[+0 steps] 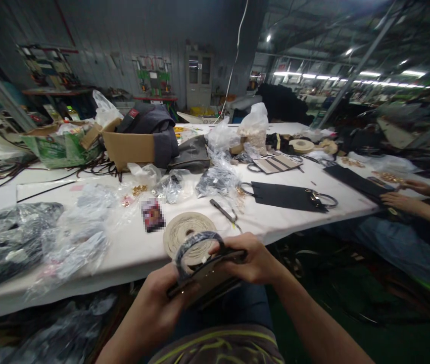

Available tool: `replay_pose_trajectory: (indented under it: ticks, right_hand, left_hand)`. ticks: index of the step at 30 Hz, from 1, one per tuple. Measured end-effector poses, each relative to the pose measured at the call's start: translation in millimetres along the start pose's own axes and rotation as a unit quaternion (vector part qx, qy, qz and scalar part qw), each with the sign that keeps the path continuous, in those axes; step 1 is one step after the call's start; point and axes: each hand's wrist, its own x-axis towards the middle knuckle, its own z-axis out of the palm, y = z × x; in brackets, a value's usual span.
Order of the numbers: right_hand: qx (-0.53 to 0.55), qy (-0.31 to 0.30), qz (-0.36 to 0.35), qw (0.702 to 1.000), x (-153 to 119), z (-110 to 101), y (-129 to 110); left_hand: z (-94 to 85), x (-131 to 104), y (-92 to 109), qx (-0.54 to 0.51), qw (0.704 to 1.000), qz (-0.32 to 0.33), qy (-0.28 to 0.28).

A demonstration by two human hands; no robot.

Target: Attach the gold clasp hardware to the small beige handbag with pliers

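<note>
Between my hands, over my lap at the table's front edge, is a handbag panel with a grey-brown face and a dark edge. A dark curved handle wrapped in clear film arches up from it. My left hand grips the panel's left end by the handle's base. Fingers of my right hand are closed around the right end. Just behind the handle, a roll of beige tape lies flat on the table, partly covered by it. A dark slim metal tool rests beyond my right hand.
A black bag panel with handles lies to the right on the white-covered table. Plastic-wrapped parts fill the left side. Behind stand a cardboard box and plastic bags. A co-worker's hands work at the far right.
</note>
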Motion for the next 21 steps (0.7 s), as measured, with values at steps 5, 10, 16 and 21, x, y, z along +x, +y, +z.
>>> replay_pose_trajectory:
  ticks: [5,10,16,21]
  right_hand:
    - [0.086,0.02,0.151,0.985,8,36,48]
    - [0.125,-0.003,0.208,0.97,8,44,67]
    - [0.148,-0.031,0.247,0.957,7,37,77]
    - [0.166,-0.023,0.284,0.944,-1,38,92]
  left_hand:
    - [8.2,8,-42,-0.071,0.986,-0.145,0.041]
    - [20.0,8,-67,-0.184,0.964,-0.189,0.019]
    - [34.6,9,-82,-0.223,0.95,-0.21,0.06]
    - [44.6,6,-93,-0.276,0.92,-0.259,0.103]
